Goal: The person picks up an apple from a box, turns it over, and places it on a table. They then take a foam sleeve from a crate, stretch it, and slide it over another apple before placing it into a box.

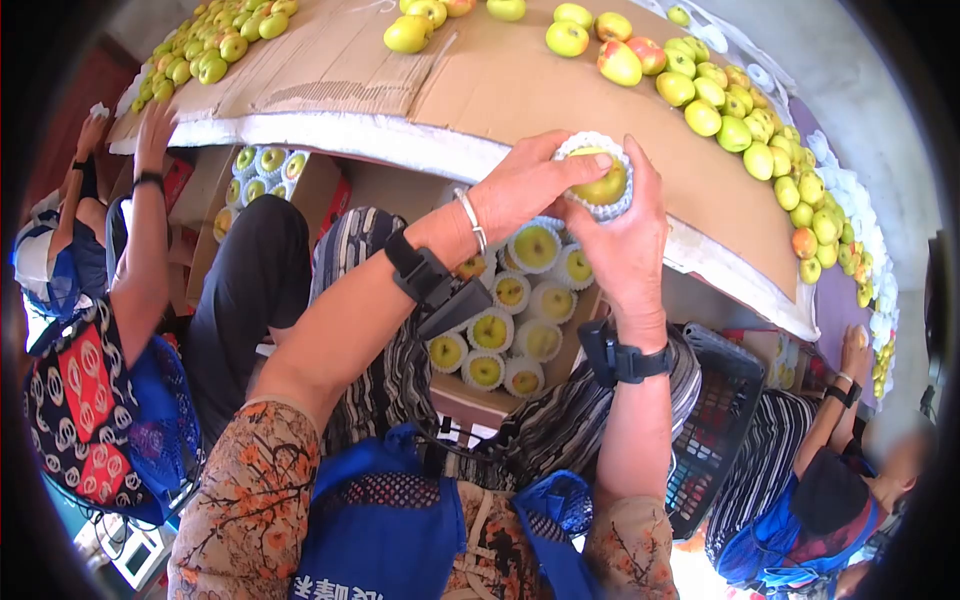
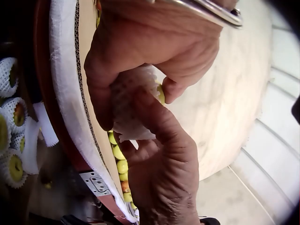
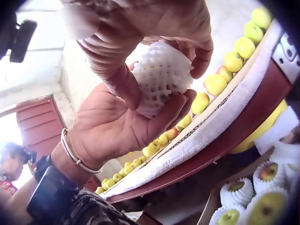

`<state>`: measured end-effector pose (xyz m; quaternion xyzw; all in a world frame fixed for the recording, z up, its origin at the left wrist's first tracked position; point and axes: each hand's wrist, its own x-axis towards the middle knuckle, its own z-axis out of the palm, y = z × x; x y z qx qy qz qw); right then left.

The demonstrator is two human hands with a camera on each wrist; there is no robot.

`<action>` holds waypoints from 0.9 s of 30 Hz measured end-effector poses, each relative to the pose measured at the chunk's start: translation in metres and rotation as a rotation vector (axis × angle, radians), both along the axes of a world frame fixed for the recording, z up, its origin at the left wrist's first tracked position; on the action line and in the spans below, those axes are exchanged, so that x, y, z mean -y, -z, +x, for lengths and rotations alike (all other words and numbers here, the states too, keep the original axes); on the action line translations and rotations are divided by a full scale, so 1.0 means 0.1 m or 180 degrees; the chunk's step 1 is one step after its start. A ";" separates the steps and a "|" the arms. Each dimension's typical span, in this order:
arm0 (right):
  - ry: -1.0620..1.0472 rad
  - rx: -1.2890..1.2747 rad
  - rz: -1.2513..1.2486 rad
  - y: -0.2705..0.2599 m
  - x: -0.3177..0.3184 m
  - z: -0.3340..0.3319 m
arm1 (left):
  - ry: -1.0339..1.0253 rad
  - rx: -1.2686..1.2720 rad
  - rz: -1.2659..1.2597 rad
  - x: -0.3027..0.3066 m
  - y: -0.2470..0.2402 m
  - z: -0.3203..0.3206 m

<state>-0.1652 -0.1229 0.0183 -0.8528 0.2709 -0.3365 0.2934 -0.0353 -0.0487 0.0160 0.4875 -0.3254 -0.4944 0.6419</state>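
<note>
A yellow-green apple (image 1: pixel 598 186) in a white foam net (image 3: pixel 164 75) is held up between both hands, over the front edge of the cardboard-covered table. My left hand (image 1: pixel 525 185), with a silver bangle at its wrist, grips it from the left, thumb lying over the apple's exposed top. From the other side my right hand (image 1: pixel 630 245) holds the net, its thumb pressed against the foam in the right wrist view. Below the hands, a cardboard box of netted apples (image 1: pixel 490 330) sits between the knees, its far part hidden by the hands and forearms.
Loose apples (image 1: pixel 735 115) lie along the right of the cardboard tabletop (image 1: pixel 520 80), with another pile (image 1: pixel 215 45) at far left. A black plastic crate (image 1: pixel 715 400) stands right of the knees. Other people's arms (image 1: pixel 140 240) reach in at both sides.
</note>
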 end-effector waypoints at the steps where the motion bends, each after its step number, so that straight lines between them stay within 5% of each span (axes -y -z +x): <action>1: -0.0009 -0.0144 0.0012 -0.01 0.01 0.00 | 0.0014 0.0049 0.0029 0.01 0.02 0.00; 14: -0.0145 -0.0926 -0.0171 -0.14 -0.13 -0.11 | 0.0512 0.1610 0.0379 -0.03 0.09 0.09; 17: -0.0075 -0.1028 -0.0014 -0.26 -0.24 -0.14 | 0.1071 0.1153 0.0449 -0.10 0.03 0.12; 20: 0.0068 -0.1049 0.0058 -0.09 -0.28 -0.20 | 0.0384 0.1804 0.0126 -0.11 0.22 0.19; 27: 0.0324 -0.1831 0.0942 0.74 -0.53 -0.36 | 0.0026 0.0473 0.0251 -0.15 0.01 0.43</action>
